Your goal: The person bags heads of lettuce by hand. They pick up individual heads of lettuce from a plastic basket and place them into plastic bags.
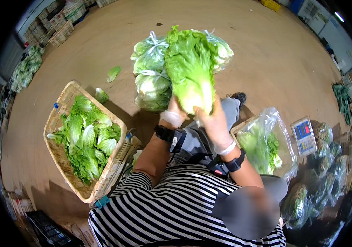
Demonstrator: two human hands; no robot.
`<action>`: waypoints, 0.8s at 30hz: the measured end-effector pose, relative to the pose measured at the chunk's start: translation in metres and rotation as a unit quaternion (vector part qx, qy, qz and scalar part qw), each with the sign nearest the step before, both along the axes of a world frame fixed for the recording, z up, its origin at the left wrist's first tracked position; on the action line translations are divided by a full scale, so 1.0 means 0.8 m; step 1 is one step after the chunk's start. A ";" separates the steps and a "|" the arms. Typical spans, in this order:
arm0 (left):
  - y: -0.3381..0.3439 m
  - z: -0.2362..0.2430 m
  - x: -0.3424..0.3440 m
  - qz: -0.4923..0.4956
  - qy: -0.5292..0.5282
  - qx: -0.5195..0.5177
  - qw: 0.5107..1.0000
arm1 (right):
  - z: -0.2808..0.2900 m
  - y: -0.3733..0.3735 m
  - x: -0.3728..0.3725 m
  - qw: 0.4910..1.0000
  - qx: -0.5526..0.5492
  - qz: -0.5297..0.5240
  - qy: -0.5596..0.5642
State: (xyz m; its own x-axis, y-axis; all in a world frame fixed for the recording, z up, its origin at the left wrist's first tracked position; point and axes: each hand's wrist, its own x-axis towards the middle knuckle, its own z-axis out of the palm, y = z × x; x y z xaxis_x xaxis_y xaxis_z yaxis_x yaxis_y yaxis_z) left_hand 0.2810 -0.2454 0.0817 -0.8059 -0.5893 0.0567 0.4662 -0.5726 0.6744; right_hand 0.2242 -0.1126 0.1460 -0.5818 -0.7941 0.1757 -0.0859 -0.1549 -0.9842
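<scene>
Green, leafy and pale at its base, a head of lettuce point(190, 68) stands upright in front of the person, above the brown floor point(274, 61). The gloved left hand point(174, 113) and gloved right hand point(215, 123) are both closed round its base, forearms raised.

Left: basket point(114, 162) of lettuce leaves point(87, 138) on the floor point(266, 53)
Ahead: bagged lettuces point(151, 78)
Right: bag-lined basket point(266, 144), scale point(304, 136) beyond
</scene>
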 end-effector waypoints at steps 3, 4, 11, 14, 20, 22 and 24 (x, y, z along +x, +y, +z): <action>0.012 0.024 -0.001 -0.124 0.210 0.121 0.962 | 0.003 0.003 -0.019 0.929 0.080 -0.170 0.319; 0.027 0.031 -0.011 -0.085 0.233 0.067 0.966 | 0.002 0.005 -0.020 0.932 0.076 -0.167 0.313; 0.015 -0.012 -0.025 -0.064 0.203 0.143 0.966 | -0.014 0.048 -0.037 0.971 0.040 -0.063 0.229; 0.014 -0.014 -0.036 -0.126 0.204 0.096 0.966 | -0.018 0.074 -0.071 0.951 0.046 -0.157 0.264; 0.024 0.022 -0.067 -0.485 -0.055 0.207 0.848 | 0.028 0.183 -0.094 0.718 0.254 0.030 0.647; 0.081 0.020 -0.106 -0.595 -0.015 0.135 0.792 | 0.020 0.228 -0.110 0.676 0.334 0.016 0.657; 0.161 0.079 -0.130 -0.529 -0.246 0.006 0.812 | 0.006 0.281 -0.115 0.681 0.372 -0.051 0.628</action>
State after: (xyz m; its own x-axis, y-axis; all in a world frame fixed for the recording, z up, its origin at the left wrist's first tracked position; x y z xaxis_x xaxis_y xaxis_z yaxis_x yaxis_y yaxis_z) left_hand 0.1767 -0.1163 0.1449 -0.7856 0.4489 -0.4258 -0.6145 -0.4860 0.6215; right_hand 0.1318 0.1124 0.1505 -0.4020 -0.9019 0.1578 -0.9061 0.4167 0.0736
